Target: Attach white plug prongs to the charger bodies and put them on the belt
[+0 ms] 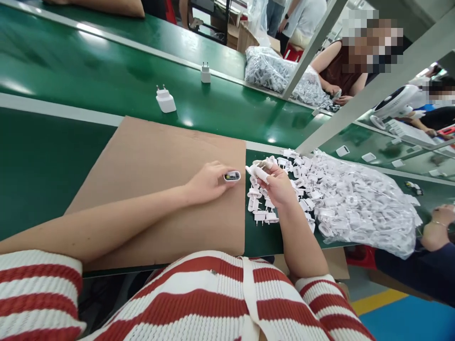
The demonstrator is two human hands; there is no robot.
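Over the right part of a cardboard sheet, my left hand grips a white charger housing. Its open end faces me and shows dark and yellowish parts inside. My right hand is closed on a white plug cover with metal pins, just right of the cardboard edge. Loose white plug covers with pins lie in a heap under and around this hand. Fingertips of the right hand are partly hidden by the pieces.
A clear bag of white plug parts lies to the right of the heap. Two white chargers stand on the green conveyor belt ahead. A slanted metal post rises at the right. Co-workers sit across the line and at the right.
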